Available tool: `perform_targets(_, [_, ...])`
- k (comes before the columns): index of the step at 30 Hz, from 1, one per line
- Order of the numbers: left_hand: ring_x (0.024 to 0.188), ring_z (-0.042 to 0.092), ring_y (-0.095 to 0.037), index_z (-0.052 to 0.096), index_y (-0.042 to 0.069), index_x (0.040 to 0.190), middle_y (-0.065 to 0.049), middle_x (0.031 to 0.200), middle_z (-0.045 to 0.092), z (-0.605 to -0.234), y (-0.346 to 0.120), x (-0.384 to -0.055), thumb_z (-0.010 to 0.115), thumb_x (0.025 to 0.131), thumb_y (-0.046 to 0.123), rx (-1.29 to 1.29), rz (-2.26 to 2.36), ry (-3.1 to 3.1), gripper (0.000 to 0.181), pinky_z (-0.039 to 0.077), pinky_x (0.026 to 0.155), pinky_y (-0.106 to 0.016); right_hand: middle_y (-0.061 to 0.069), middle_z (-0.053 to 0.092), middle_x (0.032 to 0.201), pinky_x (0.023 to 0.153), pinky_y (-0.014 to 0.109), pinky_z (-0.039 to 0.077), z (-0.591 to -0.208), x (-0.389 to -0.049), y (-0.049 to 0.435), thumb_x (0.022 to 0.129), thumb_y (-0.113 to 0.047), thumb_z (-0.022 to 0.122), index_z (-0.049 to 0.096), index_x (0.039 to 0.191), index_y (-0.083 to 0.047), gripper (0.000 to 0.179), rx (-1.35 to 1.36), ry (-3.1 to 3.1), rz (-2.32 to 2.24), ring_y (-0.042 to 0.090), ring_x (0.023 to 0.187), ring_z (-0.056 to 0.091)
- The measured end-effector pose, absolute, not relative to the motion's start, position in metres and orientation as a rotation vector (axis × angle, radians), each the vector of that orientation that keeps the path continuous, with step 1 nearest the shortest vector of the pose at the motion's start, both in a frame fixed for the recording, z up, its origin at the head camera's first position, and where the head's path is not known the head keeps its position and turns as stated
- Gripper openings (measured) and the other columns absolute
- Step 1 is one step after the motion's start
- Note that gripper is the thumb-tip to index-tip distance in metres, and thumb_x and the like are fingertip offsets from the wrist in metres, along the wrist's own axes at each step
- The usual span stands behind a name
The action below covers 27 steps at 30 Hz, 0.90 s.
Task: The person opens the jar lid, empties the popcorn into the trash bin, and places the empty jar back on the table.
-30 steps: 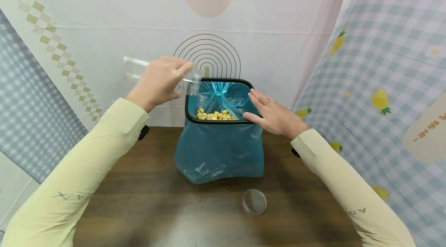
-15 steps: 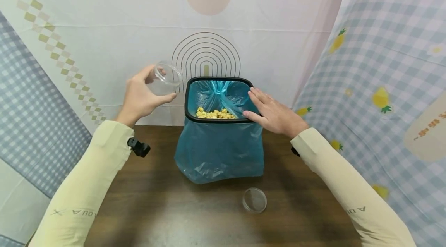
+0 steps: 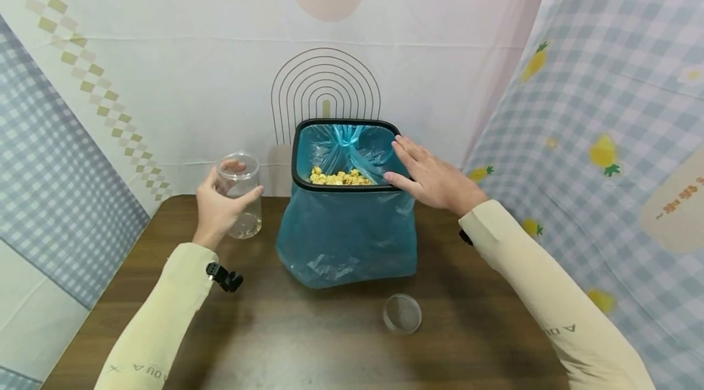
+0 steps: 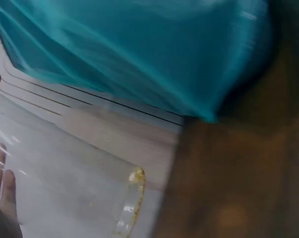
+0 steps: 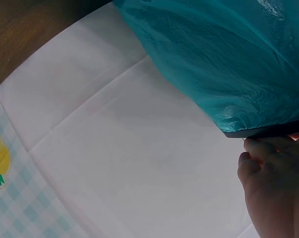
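Observation:
My left hand (image 3: 222,206) grips a clear plastic jar (image 3: 250,200) round its side, left of the bin. The jar is upright with its open mouth up, its base close over the table's back edge. In the left wrist view, yellow crumbs cling round the jar's base (image 4: 134,191). My right hand (image 3: 434,179) rests with straight fingers on the right side of the bin's black rim (image 3: 352,188). A blue plastic bag (image 3: 349,237) lines and drapes over the bin, knotted at the back. Yellow popcorn (image 3: 341,178) lies inside it.
A round clear lid (image 3: 403,314) lies flat on the brown wooden table (image 3: 308,341), in front of the bin. White cloth (image 3: 192,72) hangs right behind the table, and a checked cloth (image 3: 577,103) hangs close by my right arm.
My left hand has turned the jar from tipped over the bin's rim to upright, and brought it left and down towards the table. My right hand has stayed at the rim.

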<state>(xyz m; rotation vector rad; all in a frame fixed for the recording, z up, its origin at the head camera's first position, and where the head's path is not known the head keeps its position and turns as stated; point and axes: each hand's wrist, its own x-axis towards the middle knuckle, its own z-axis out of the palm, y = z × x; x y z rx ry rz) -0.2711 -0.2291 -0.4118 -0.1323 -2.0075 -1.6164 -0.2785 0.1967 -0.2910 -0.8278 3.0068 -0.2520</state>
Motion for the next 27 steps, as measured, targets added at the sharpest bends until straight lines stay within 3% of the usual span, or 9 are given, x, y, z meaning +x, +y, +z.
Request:
perform_targets(7, [0.113,0.067,-0.005,0.065,0.007,0.135,0.007,0.122,0.073,-0.459,-0.23,-0.267,0.092,0.075,0.0,-0.106,-1.72,-1.887,0.066,0.052,0.092,-0.013,0.006,0.0,0.18,0.134,0.057,0.015,-0.29,-0.282,0.194,0.104,-0.075,0.029,0.006,0.171,-0.014,0.093,-0.834,3.014,-0.25,0.031,0.167,0.003])
perform_targets(14, [0.115,0.067,-0.007,0.064,0.005,0.136,-0.015,0.13,0.071,-0.49,-0.231,-0.27,0.091,0.074,-0.007,-0.107,-1.796,-1.827,0.069,0.052,0.097,-0.014,0.006,0.0,0.18,0.134,0.057,0.014,-0.292,-0.281,0.195,0.104,-0.075,0.029,0.005,0.171,-0.015,0.093,-0.825,3.009,-0.257,0.032,0.167,0.002])
perform_targets(20, [0.114,0.068,-0.008,0.063,0.004,0.135,-0.023,0.131,0.069,-0.496,-0.227,-0.268,0.09,0.074,-0.008,-0.149,-1.807,-1.826,0.068,0.052,0.098,-0.014,0.005,0.0,0.18,0.134,0.057,0.014,-0.293,-0.28,0.197,0.104,-0.075,0.03,0.005,0.171,-0.016,0.092,-0.822,3.015,-0.269,0.03,0.168,0.003])
perform_targets(23, [0.117,0.068,-0.01,0.061,0.002,0.137,-0.02,0.131,0.07,-0.494,-0.231,-0.265,0.089,0.074,-0.009,-0.19,-1.793,-1.842,0.069,0.051,0.1,-0.013,0.004,0.001,0.18,0.134,0.057,0.015,-0.295,-0.279,0.195,0.104,-0.075,0.03,0.005,0.171,-0.016,0.092,-0.82,3.023,-0.282,0.03,0.168,0.004])
perform_targets(27, [0.125,0.064,-0.013,0.057,0.009,0.141,-0.008,0.135,0.07,-0.496,-0.24,-0.262,0.092,0.077,0.0,-0.173,-1.732,-1.962,0.074,0.048,0.106,-0.015,0.005,0.001,0.18,0.134,0.057,0.015,-0.296,-0.279,0.192,0.104,-0.074,0.031,0.005,0.171,-0.017,0.091,-0.824,3.028,-0.303,0.03,0.168,0.004])
